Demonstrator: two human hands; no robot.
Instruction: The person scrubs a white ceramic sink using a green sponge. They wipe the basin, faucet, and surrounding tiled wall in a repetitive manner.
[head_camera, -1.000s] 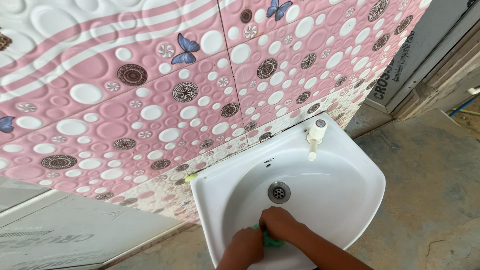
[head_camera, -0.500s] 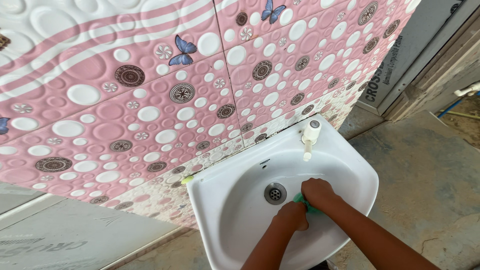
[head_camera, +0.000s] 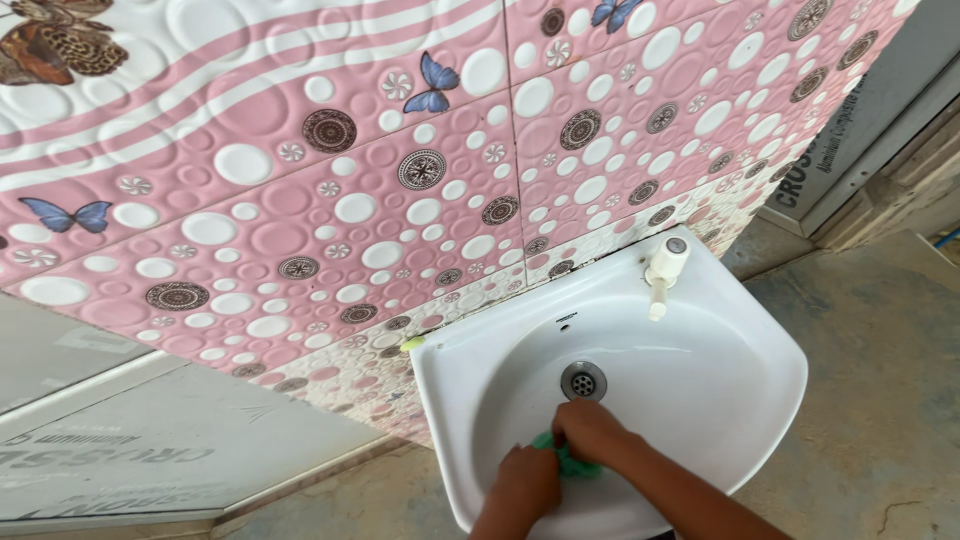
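Both hands press a green scrub pad into the near side of a white basin.

Head view: the right hand (head_camera: 592, 432) lies curled over the green scrub pad (head_camera: 562, 461), its grip pressed together on the pad just below the drain (head_camera: 583, 381); the left hand (head_camera: 527, 482) sits touching it on the near-left, fingers folded down against the pad's edge and the sink (head_camera: 760, 400) wall. Half a second ago the pair worked to the right of the drain, under the tap (head_camera: 663, 268); now they have swept back toward the front left of the bowl, much where they were a second ago, which reads as back-and-forth scrubbing across the near wall. Beyond the grips, the pink patterned tile wall (head_camera: 300, 200) rises behind the basin.
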